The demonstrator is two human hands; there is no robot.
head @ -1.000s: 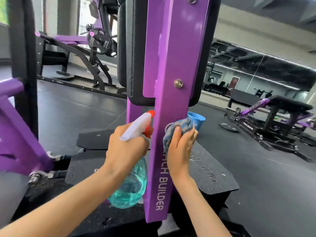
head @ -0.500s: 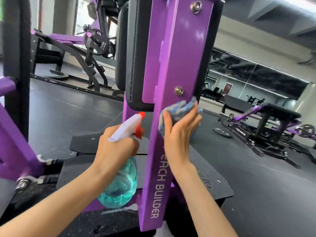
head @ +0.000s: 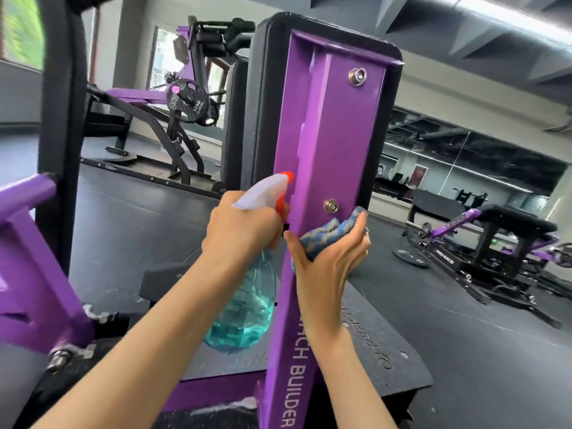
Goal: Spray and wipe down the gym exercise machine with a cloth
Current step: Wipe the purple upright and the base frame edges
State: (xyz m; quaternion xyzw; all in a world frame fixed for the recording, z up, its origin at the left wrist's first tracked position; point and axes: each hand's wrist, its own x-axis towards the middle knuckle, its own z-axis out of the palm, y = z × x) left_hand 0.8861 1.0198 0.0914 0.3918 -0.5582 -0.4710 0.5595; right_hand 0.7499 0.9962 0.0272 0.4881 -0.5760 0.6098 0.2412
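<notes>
Cloth (head: 328,233): blue, bunched, pressed on the right edge of the purple upright (head: 322,144) of the machine, just below and right of the lower bolt (head: 330,206). Half a second back it sat flat on the upright's face under that bolt. Right hand (head: 328,267) has turned: fingers now curl round the cloth and the upright's edge, thumb on the near side. Left hand (head: 241,230) grips the neck of the spray bottle (head: 244,308), fingers wrapped tight. The bottle has come up, and its orange nozzle tip is now above bolt level, almost touching the upright's left flange. Bottle is clear teal plastic with liquid inside, maybe about half full; the level is hard to read through the tint. View has tilted up: upper bolt (head: 357,76) and the top of the black pad (head: 266,103) now show. Black platform (head: 371,351) sits below.
</notes>
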